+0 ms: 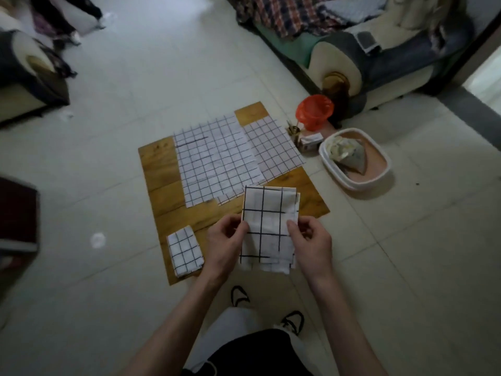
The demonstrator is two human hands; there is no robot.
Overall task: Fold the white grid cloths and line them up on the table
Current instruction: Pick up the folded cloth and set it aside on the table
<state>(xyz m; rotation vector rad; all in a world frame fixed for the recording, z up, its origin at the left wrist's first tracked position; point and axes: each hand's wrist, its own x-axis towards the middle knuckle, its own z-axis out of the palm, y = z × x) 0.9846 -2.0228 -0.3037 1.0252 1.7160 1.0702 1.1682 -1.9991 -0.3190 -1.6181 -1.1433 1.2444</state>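
Head view: I see both hands holding a folded white grid cloth (267, 226) up over the near right part of the low wooden worktop (162, 169). My left hand (225, 244) pinches the cloth's left edge, and my right hand (311, 242) pinches its right edge, so each grip is grasping this same cloth. A second folded grid cloth (184, 251) lies flat on the worktop's near left corner, well apart from the held one. Farther back, two unfolded grid cloths are spread out on the worktop, the larger one (217, 161) overlapping the edge of the other (273, 146). Beside the worktop on the right, an orange basket (314, 111) and a white basin (355, 158) sit on the tiled floor (162, 77).
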